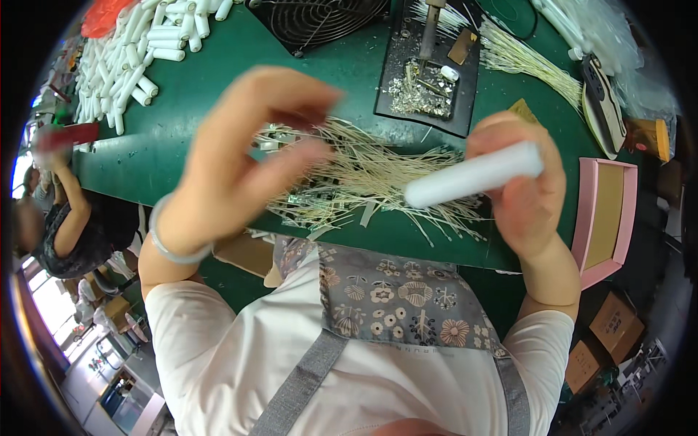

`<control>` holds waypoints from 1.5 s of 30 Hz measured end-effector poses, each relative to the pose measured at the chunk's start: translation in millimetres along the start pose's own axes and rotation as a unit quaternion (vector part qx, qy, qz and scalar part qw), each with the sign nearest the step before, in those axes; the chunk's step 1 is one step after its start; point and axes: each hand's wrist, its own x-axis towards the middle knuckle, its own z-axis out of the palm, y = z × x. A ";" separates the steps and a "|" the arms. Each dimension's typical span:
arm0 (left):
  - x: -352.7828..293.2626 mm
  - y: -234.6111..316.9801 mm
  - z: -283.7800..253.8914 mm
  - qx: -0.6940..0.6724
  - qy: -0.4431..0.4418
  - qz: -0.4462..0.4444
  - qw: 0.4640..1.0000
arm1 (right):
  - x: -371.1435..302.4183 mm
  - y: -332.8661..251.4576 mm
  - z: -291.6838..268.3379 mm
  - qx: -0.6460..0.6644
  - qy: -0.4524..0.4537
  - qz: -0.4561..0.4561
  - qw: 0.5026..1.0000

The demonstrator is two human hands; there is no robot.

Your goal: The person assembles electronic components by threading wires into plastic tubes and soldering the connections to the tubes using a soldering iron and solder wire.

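My right hand (525,190) grips a smooth white cylinder (472,174), which tilts up to the right above the bench. Over the left end of a heap of thin pale wires (378,171) is my left hand (251,149), blurred by motion. Its thumb and fingers are curved but apart, and nothing shows between them. Small green circuit boards (302,198) lie at the wires' left end, partly covered by wires and by my left hand.
White cylinders (138,62) are piled at the far left. A black fan grille (320,25), a soldering iron stand (429,91) with metal scraps and another wire bundle (527,62) lie behind. A pink tray (582,247) is at right. Another person (62,218) is at left.
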 end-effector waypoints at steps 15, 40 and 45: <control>-27.6 -25.9 -52.6 0.220 -0.144 -0.138 0.955 | 8.1 9.7 7.7 -0.248 -0.112 0.044 0.961; -39.2 4.9 -62.5 -0.291 -0.033 0.025 0.956 | 7.8 3.9 5.8 -0.284 0.044 -0.078 0.955; -5.6 -2.0 -35.9 -0.483 -0.350 -0.165 0.786 | 8.6 -7.2 -13.8 -0.077 0.143 -0.088 0.983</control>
